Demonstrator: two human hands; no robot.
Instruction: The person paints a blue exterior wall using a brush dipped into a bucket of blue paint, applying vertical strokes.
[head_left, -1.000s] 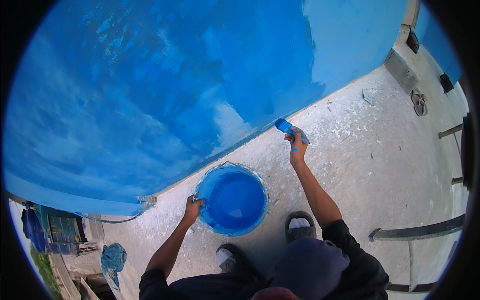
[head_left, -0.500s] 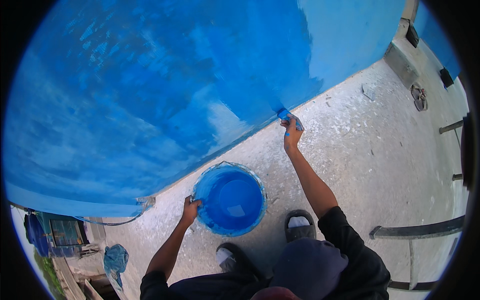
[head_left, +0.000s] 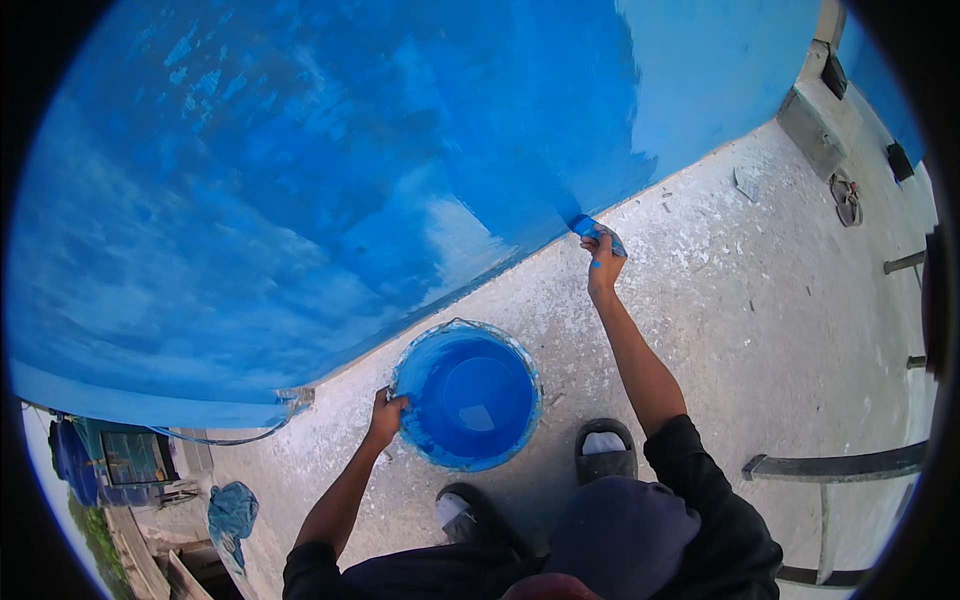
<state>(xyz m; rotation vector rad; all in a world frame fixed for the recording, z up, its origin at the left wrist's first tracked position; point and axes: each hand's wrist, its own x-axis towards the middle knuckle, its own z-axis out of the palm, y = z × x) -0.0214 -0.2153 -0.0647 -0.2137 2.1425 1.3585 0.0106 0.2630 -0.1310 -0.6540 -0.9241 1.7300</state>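
My right hand [head_left: 605, 258] grips a paintbrush [head_left: 584, 226] whose blue-coated bristles touch the wall [head_left: 520, 130] near its foot. Darker wet blue covers much of that wall, with a lighter blue band at its right and a pale patch left of the brush. Blue paint spots mark the back of the hand. My left hand [head_left: 387, 412] is closed on the left rim of a bucket [head_left: 535, 395]. Inside the bucket lies blue paint [head_left: 470, 385] with a bright reflection on its surface. Paint smears cover the bucket's rim.
Pale flecks dot the concrete floor [head_left: 720, 330]. My dark sandals [head_left: 605, 458] stand just below the bucket. At right are a metal bar [head_left: 840, 460], a pair of sandals [head_left: 847, 200] and a concrete block [head_left: 812, 132]. A crumpled blue plastic bag [head_left: 231, 515] lies at lower left.
In the picture, my right hand and the brush sit a little farther right along the wall's base. My left hand still holds the bucket rim.
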